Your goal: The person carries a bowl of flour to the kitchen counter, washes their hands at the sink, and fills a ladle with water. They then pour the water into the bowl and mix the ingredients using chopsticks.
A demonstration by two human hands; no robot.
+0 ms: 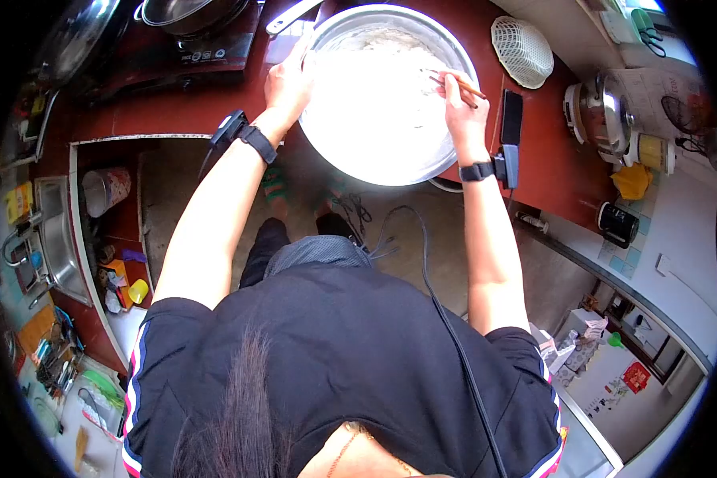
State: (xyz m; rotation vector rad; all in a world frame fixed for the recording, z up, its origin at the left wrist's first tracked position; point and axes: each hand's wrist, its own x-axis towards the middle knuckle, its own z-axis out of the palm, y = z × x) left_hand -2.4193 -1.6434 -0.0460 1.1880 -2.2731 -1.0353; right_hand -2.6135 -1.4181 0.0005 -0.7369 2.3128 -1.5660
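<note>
A large round metal basin (pixel 454 41) sits at the counter's front edge, its lower part washed out by glare. White flour-like stuff (pixel 386 41) shows inside, lumpy toward the far side. My left hand (pixel 288 89) is closed on the basin's left rim. Brown chopsticks (pixel 472 91) are gripped in my right hand (pixel 464 113) over the right side of the basin, their tips pointing into the white stuff.
An induction cooker (pixel 207 57) with a pot (pixel 185 14) stands back left. To the right are a white mesh basket (pixel 523 52), a dark phone (pixel 511 116) and a lidded pot (pixel 609 111). A black cable (pixel 427 271) runs down over my body.
</note>
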